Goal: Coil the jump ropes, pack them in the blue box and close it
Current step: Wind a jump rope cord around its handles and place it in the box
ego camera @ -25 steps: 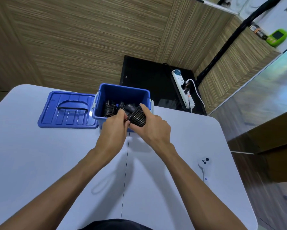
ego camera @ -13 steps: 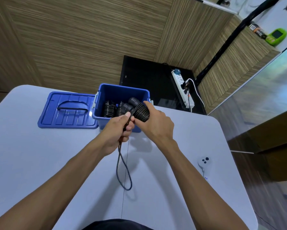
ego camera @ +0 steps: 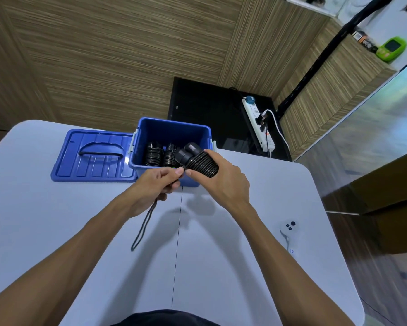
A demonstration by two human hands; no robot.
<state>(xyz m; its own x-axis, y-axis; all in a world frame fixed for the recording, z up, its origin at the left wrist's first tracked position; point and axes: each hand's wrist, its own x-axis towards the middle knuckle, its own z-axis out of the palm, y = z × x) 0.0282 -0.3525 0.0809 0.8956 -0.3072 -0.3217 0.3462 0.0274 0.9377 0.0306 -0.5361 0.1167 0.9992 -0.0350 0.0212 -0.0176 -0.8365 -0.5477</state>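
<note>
The box [ego camera: 172, 142] stands open just past both hands, its lid [ego camera: 94, 156] flat on the worktop [ego camera: 56, 231] to their left. The right hand [ego camera: 221, 182] grips the coiled rope [ego camera: 201, 164] over the box's near edge. The left hand [ego camera: 157, 184] pinches the rope's loose end, which hangs below it.

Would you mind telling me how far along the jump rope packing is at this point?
Done: two coiled black ropes lie in the open blue plastic box. In hand: the right hand grips a coiled black jump rope, the left hand pinches its loose tail. Left: finish coiling, pack it, fit the blue lid lying beside the box.
</note>
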